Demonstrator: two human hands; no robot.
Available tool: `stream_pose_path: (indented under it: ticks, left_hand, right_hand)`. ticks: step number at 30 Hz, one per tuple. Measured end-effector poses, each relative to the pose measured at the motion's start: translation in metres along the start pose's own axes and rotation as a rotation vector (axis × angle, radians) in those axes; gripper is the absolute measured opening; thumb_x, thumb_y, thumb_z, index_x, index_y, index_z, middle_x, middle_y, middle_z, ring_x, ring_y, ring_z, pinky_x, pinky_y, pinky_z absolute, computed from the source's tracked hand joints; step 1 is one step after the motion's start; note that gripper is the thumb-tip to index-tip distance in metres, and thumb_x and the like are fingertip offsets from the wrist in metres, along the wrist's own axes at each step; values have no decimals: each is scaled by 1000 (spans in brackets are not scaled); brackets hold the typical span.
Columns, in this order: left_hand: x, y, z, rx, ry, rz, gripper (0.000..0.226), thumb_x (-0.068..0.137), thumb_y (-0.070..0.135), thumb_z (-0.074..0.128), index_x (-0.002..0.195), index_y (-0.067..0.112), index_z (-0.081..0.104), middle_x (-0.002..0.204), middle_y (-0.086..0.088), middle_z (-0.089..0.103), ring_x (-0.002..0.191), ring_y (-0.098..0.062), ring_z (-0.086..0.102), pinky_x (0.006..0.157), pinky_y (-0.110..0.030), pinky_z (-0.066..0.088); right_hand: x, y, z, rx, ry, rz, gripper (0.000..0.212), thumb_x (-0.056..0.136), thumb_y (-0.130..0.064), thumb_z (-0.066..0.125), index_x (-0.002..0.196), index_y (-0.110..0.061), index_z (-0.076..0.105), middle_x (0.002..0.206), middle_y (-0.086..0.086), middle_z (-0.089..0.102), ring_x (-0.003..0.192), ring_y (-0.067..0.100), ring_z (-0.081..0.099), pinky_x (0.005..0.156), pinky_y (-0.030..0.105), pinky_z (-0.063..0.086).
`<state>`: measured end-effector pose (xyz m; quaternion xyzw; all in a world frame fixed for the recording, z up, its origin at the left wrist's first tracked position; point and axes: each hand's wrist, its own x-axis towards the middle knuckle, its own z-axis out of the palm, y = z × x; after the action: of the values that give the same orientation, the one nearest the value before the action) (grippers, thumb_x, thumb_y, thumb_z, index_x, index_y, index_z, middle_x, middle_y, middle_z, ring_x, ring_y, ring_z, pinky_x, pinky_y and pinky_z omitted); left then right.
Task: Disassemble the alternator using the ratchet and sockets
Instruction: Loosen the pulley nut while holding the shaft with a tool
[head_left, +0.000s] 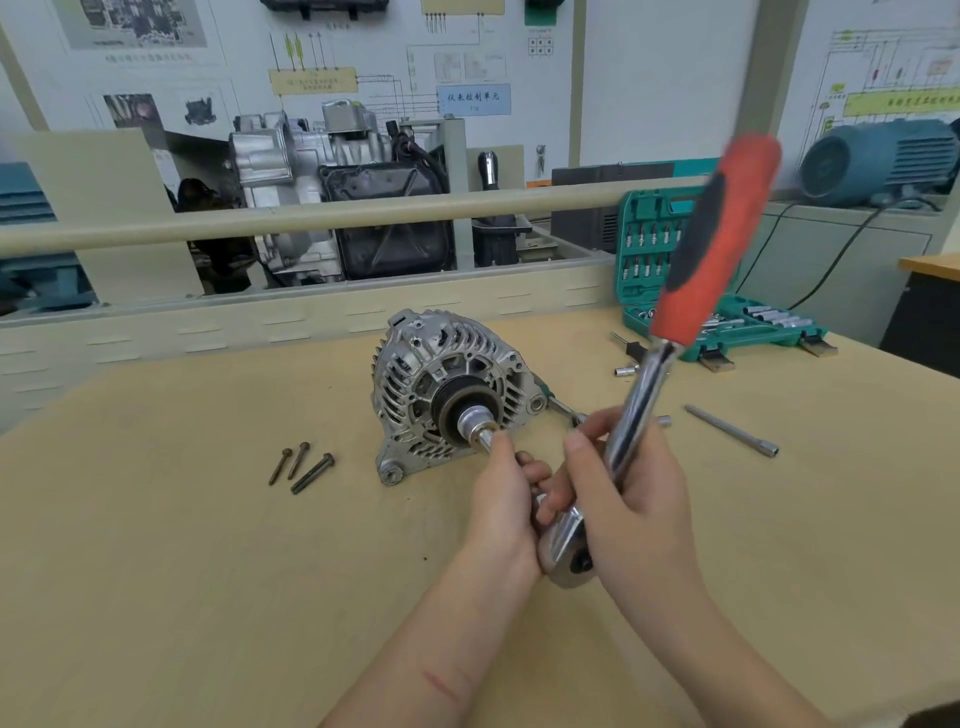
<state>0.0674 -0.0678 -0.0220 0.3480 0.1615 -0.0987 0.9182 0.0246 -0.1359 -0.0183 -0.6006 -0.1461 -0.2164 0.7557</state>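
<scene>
A silver alternator (415, 374) lies on the wooden bench (182, 545), its pulley facing me. A chrome socket (475, 421) sits on the pulley's centre. My left hand (506, 499) pinches the end of that socket with its fingertips. My right hand (628, 493) grips the chrome shaft of a ratchet (644, 395). The ratchet's red and black handle points up and away, and its head (563, 545) hangs low between my two hands. The head is apart from the socket.
Three long bolts (301, 465) lie left of the alternator. An extension bar (732, 431) and small sockets (626, 370) lie to the right. An open green socket case (727, 322) stands at the back right. A rail and a gearbox model lie beyond the bench.
</scene>
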Motion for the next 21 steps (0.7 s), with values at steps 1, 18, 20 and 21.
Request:
stream_pose_path:
  ticks: [1, 18, 20, 21]
  left_hand:
    - [0, 0, 0, 19, -8, 8, 46, 98, 43, 34, 63, 13, 40, 36, 1, 31, 23, -8, 27, 27, -11, 24]
    - [-5, 13, -2, -142, -77, -178, 45, 94, 23, 45, 53, 18, 26, 30, 6, 24, 19, -6, 23, 23, -12, 19]
    - [-8, 12, -2, -194, -88, -187, 46, 92, 23, 48, 51, 17, 29, 30, 6, 25, 19, -6, 23, 23, -12, 19]
    - [-8, 11, -3, -197, -84, -188, 46, 92, 23, 48, 50, 17, 30, 30, 6, 25, 19, -6, 23, 23, -11, 19]
  right_hand:
    - [1, 1, 0, -93, -46, -63, 20, 88, -7, 55, 78, -22, 46, 46, -1, 51, 41, 12, 52, 47, 20, 45]
    - [18, -18, -1, 567, 137, 322, 22, 94, -13, 43, 73, -11, 46, 36, -8, 23, 27, 5, 20, 35, 16, 23]
    - [17, -13, -7, 749, 272, 411, 28, 94, -15, 41, 67, -14, 43, 35, -9, 21, 27, 4, 18, 33, 14, 24]
    - [14, -9, -8, 792, 311, 427, 29, 95, -15, 41, 66, -15, 42, 35, -10, 21, 27, 4, 18, 33, 14, 25]
